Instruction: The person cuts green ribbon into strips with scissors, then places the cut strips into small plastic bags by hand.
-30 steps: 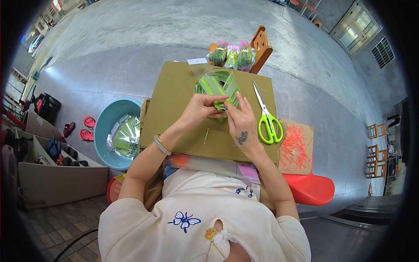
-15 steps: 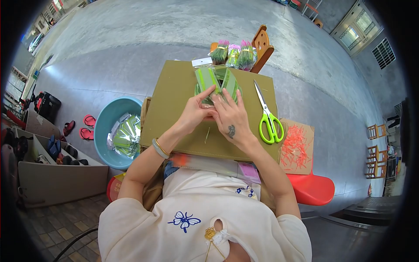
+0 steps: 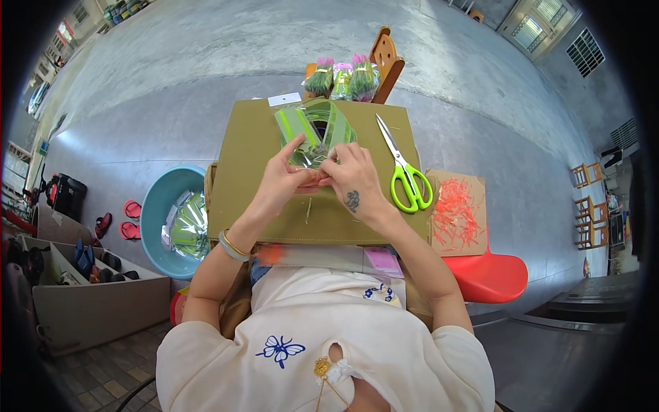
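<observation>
A clear plastic bag [image 3: 292, 125] with a white header lies slanted on the olive board, with green ribbon inside. Just right of it, and partly under it, is a roll of green ribbon [image 3: 341, 126]. At the bag's near end my left hand [image 3: 280, 180] pinches the plastic, its index finger stretched along the bag. My right hand [image 3: 355, 180] meets it there, thumb and fingers closed on the same end. Whether a thin strip sits between the fingertips is too small to tell. Green-handled scissors [image 3: 405, 172] lie right of my right hand, blades pointing away.
The olive board [image 3: 240, 151] covers the work table. To the left, a blue basin [image 3: 155, 226] contains packed green bags. Orange-red strips [image 3: 456, 216] lie on cardboard above a red chair [image 3: 491, 275]. Green-and-pink bundles [image 3: 362, 79] rest on a wooden chair [image 3: 388, 62] beyond.
The camera view has shifted, moving the whole scene a little left. My right hand's fingers, spread flat over the bag before, are now curled into a pinch beside my left thumb.
</observation>
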`<act>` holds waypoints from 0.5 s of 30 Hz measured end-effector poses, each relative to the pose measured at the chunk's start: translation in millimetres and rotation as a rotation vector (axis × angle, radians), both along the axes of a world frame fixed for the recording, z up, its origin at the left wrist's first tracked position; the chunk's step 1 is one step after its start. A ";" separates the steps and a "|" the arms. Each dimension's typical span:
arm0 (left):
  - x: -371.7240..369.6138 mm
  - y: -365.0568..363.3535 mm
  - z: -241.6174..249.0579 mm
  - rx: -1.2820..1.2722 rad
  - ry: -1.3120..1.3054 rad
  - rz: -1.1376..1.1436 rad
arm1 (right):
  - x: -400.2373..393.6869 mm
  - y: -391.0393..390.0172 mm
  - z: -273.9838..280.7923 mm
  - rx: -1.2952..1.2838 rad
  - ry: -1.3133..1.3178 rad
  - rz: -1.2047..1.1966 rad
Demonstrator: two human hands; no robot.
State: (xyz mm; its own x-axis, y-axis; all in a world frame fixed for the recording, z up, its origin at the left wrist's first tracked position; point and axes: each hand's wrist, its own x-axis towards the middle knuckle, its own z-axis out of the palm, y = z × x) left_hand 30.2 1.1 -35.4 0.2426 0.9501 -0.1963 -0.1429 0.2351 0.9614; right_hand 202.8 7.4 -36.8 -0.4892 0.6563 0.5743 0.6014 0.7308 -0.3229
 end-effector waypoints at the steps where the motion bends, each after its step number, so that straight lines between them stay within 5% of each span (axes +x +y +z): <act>1: 1.1 -0.5 1.1 0.001 -0.004 0.005 | 1.7 -2.0 2.3 -0.002 0.015 0.018; 4: 4.6 -1.5 5.8 0.038 0.025 0.083 | 35.5 -12.5 31.9 -0.187 0.162 0.007; 7: 2.0 -10.5 10.2 0.107 0.041 0.007 | 129.4 5.3 32.1 -0.212 0.528 -0.459; 10: -1.0 -21.4 11.7 0.045 0.169 -0.034 | 240.0 6.0 -30.2 -0.332 0.354 -0.895; 12: -5.7 -22.6 8.7 0.009 0.164 0.023 | 293.0 -0.4 -106.5 -0.682 -0.027 -1.047; 15: -15.3 -21.3 -3.4 0.024 0.199 0.120 | 301.4 -24.4 -202.0 -0.837 -0.316 -1.227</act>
State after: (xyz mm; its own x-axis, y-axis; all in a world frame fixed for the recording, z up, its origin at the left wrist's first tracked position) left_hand 14.9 -20.2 -38.9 0.0867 0.9747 -0.2061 0.0247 0.2048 0.9785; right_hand 504.2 -17.0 -238.8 0.5576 0.8104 -0.1799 0.8045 -0.5809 -0.1236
